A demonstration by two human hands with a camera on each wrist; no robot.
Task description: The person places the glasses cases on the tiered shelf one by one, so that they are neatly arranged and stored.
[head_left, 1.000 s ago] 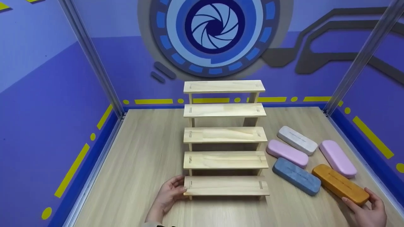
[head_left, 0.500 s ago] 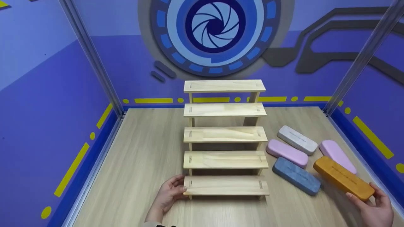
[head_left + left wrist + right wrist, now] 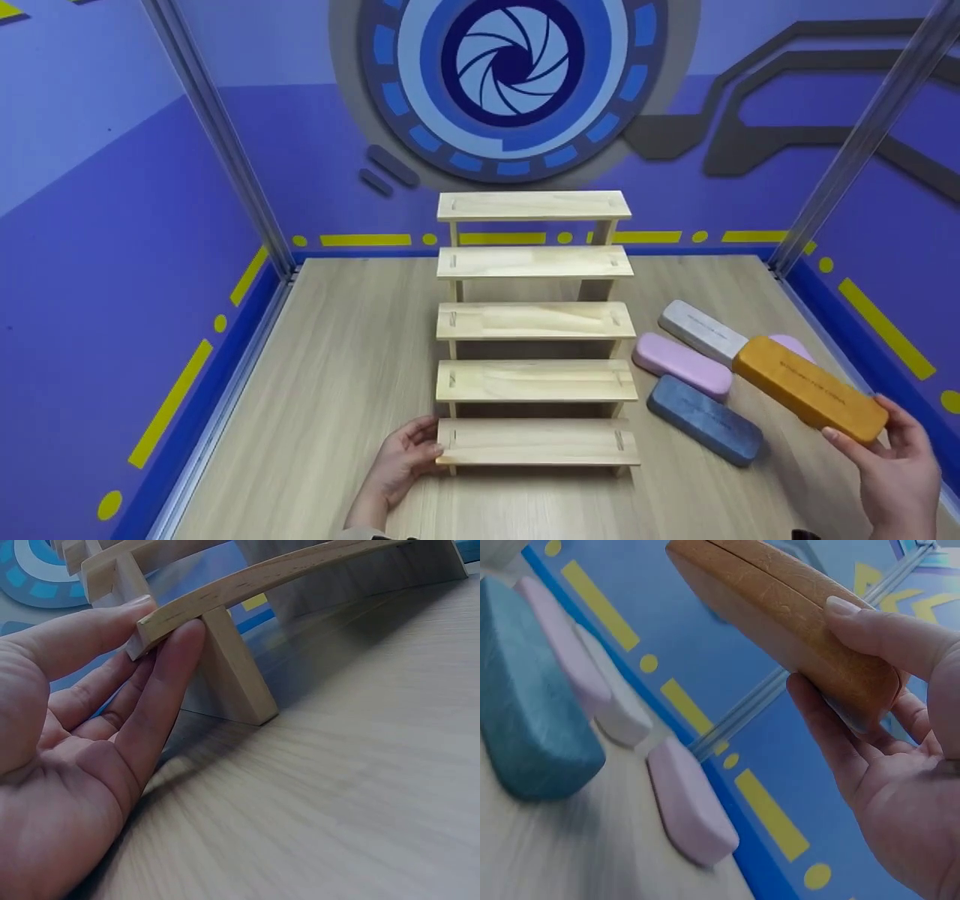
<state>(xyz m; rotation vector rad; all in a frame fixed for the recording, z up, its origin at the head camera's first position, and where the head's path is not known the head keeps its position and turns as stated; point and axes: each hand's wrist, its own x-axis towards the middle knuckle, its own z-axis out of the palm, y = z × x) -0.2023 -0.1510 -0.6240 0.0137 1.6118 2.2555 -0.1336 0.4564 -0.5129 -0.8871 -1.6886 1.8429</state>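
My right hand (image 3: 896, 469) holds an orange-brown glasses case (image 3: 810, 386) by its near end, thumb on one side and fingers on the other. In the right wrist view the case (image 3: 780, 615) is raised off the table. My left hand (image 3: 401, 457) pinches the left end of the lowest step of a wooden tiered display stand (image 3: 536, 442); in the left wrist view, the thumb lies on top of the board (image 3: 225, 596) and the fingers beneath. A blue glasses case (image 3: 705, 420), a pink one (image 3: 682, 365) and a white one (image 3: 701, 330) lie right of the stand.
Another pink glasses case (image 3: 791, 346) is mostly hidden under the raised one in the head view; the right wrist view shows that pink case (image 3: 694, 802) on the table. Blue printed walls (image 3: 285, 165) with metal corner posts enclose the wooden tabletop (image 3: 330, 360).
My right hand has lifted the orange-brown case from the table, moving it up and slightly right, over the far-right pink case. My left hand stays on the stand.
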